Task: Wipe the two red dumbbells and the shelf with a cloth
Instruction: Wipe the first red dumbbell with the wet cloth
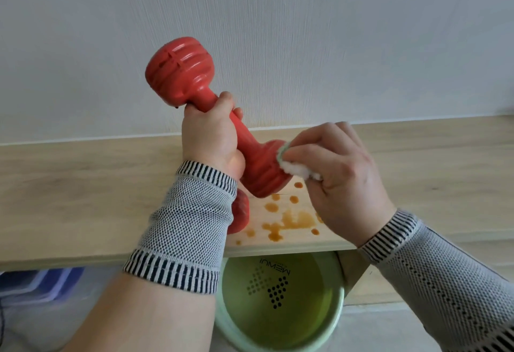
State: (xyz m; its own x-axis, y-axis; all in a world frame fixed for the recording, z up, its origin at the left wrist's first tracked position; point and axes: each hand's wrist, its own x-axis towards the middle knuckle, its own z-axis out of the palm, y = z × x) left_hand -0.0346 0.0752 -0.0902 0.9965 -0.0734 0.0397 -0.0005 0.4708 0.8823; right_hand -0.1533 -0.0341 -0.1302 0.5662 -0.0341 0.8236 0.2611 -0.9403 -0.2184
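Left hand point(211, 140) fisted, gripping, raised; right hand point(342, 168) fingers curled, pinching, palm down.

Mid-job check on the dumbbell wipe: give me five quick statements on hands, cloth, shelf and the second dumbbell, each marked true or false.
1. The left hand grips the raised dumbbell by its handle. True.
2. The right hand is empty. False: it holds the cloth against the dumbbell's lower head.
3. The shelf is already clean. False: brown spill spots lie near its front edge.
4. The second dumbbell lies on the shelf, partly hidden behind the left wrist. True.
5. A blue bucket stands under the shelf. False: the bucket is pale green.
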